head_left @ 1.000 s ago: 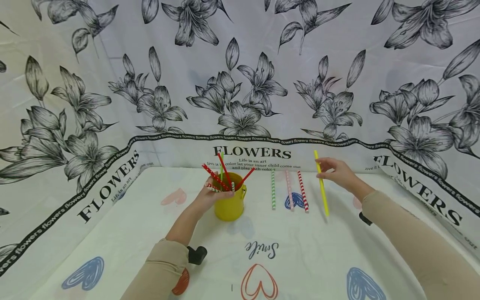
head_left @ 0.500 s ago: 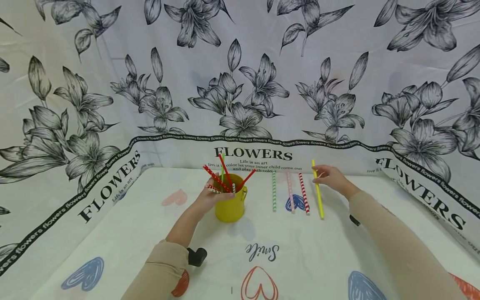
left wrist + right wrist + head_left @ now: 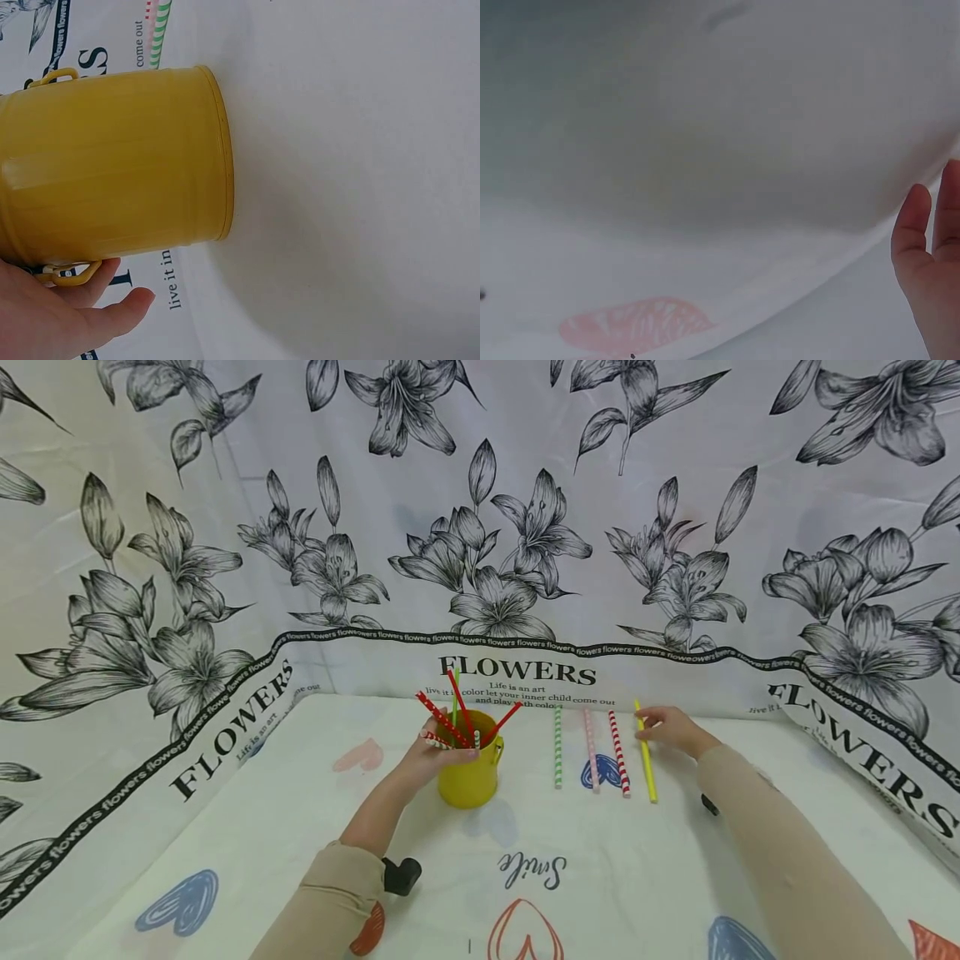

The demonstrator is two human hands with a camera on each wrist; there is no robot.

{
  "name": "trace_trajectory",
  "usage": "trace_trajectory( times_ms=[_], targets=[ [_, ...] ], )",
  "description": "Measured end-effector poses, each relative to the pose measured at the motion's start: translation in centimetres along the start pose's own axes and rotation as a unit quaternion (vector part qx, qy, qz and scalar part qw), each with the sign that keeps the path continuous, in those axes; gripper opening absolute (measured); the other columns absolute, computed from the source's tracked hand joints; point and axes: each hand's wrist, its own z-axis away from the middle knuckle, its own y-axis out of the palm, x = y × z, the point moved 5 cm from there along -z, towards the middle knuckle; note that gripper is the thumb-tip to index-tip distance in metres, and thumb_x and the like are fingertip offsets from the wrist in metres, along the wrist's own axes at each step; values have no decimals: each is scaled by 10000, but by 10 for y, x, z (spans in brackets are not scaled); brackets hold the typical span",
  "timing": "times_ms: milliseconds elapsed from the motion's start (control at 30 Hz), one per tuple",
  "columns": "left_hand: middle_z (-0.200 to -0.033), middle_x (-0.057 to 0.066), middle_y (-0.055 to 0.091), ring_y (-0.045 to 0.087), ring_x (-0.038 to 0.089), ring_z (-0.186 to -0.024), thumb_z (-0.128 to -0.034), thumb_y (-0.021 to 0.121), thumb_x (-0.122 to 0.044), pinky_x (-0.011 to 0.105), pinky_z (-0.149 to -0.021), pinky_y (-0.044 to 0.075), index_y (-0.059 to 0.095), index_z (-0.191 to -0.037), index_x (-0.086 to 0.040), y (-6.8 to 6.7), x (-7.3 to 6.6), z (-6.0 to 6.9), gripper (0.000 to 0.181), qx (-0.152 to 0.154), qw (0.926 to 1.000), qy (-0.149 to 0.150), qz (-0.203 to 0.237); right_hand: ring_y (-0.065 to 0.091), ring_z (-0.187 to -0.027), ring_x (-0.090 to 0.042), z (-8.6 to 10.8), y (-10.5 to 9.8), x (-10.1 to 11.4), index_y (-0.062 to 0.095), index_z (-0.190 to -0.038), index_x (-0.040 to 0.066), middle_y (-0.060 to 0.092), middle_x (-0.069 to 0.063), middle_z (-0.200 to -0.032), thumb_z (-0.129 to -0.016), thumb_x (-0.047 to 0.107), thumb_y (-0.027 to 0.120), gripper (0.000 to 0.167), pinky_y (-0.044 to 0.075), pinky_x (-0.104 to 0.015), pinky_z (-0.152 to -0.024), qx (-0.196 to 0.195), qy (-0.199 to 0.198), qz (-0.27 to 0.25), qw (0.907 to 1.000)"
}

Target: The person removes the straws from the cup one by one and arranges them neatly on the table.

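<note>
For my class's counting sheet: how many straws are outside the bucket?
4, in a row right of the yellow bucket: a green-striped straw, a pink straw, a red-striped straw, then a yellow straw pinched by the right hand. Any behind the bucket would be hidden.

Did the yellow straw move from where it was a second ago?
Yes. In the head view, the yellow straw has shifted left, closer to the red-and-white striped straw, and its far end sits lower against that one.
</note>
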Motion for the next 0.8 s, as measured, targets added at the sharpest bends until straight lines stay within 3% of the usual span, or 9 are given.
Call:
trace_trajectory(
  times_ms=[300, 500, 667, 733, 800],
  targets=[
    [-1530, 170, 299, 237, 379, -1402, -803, 770, -219, 640, -1104, 192, 208, -1518, -95, 2, -2, 2, 918, 71, 10000, 63, 13, 489, -982, -317, -7, 3, -20, 464, -1361, -85, 567, -213, -1110, -908, 214, 691, 588, 428, -394, -849, 343, 176, 62, 9992],
    [-1540, 162, 284, 225, 373, -1408, -809, 770, -226, 638, -1108, 185, 190, -1524, -97, 1, -3, 2, 929, 73, 9999, 130, -50, 492, -836, -235, 17, 6, -10, 325, -1464, -41, 557, -215, -1130, -936, 291, 658, 707, 442, -331, -726, 805, 439, 217, 9956],
    [-1539, 148, 299, 231, 364, -1408, -807, 775, -225, 637, -1107, 188, 185, -1524, -127, 0, -3, 1, 934, 72, 9998, 175, -96, 352, -592, -141, 36, 11, -8, 161, -1528, 8, 504, -92, -891, -947, 332, 638, 818, 351, -263, -578, 1439, 685, -104, 9872],
    [-1536, 149, 305, 235, 364, -1407, -808, 775, -224, 639, -1106, 189, 186, -1523, -123, -1, -3, 1, 932, 95, 9998, 169, -110, 311, -558, -138, 43, 14, -6, 132, -1534, 17, 472, -72, -854, -942, 342, 643, 847, 330, -260, -561, 1556, 722, -146, 9851],
    [-1533, 149, 309, 235, 363, -1407, -810, 775, -229, 637, -1106, 190, 187, -1521, -119, -1, -3, 0, 929, 102, 9997, 174, -135, 354, -609, -152, 49, 16, -4, 132, -1535, 19, 494, -103, -919, -932, 372, 651, 870, 344, -267, -584, 1520, 679, -1, 9860]
  ],
)
